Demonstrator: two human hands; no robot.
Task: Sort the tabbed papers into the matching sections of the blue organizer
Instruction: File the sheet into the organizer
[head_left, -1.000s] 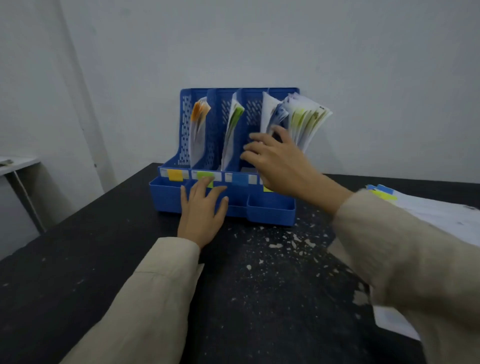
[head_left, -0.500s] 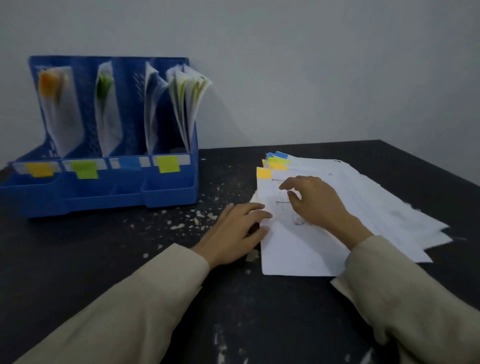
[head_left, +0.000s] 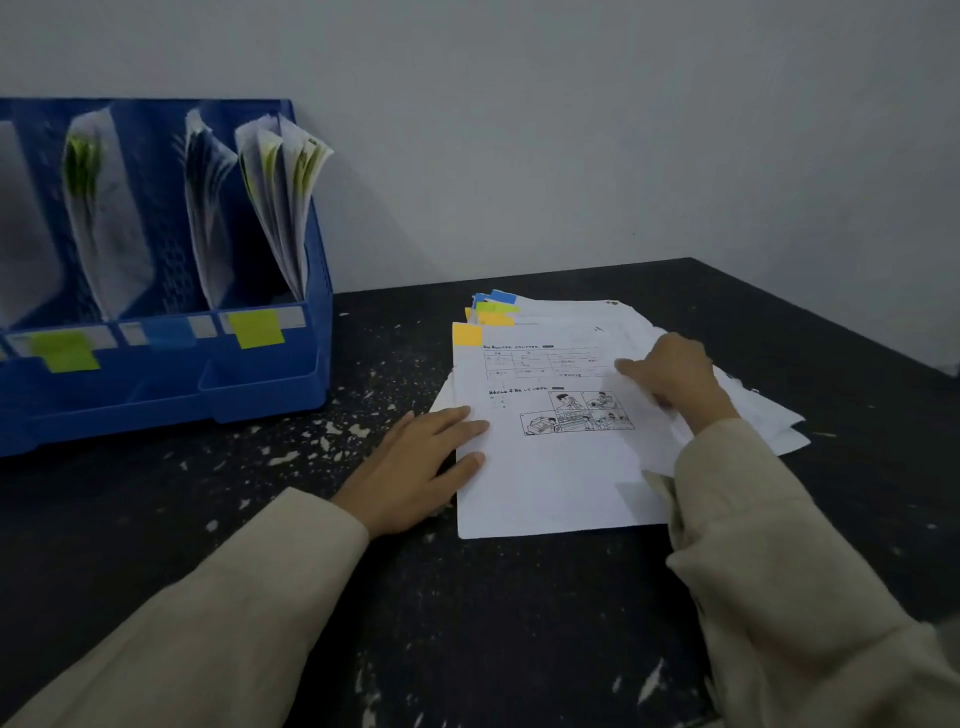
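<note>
Two hands work the paper stack (head_left: 587, 467) lying right of the blue organizer (head_left: 270, 379) on the desk (head_left: 467, 623). Left hand (head_left: 415, 467) rests flat, fingers relaxed, on the top sheet's near-left edge; right hand (head_left: 670, 376) pinches its right edge — pickup in hand. Next: lift it to the orange-labelled section, judging by its orange tab (head_left: 467, 334) — that section lies out of view.

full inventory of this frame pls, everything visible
Organizer: one, blue, left on the table, against the wall.
Filed papers: several white bundles, standing in the organizer's sections.
Section labels: three seen, green, blue, yellow-green, on the organizer's front.
Paper stack: one, white, centre-right on the table.
Tabs: orange, green, blue, at the stack's far-left corner.
Table: one, black, flecked white.
Wall: grey, behind.
Left hand: flat on the stack's left edge.
Right hand: on the stack's right side.
</note>
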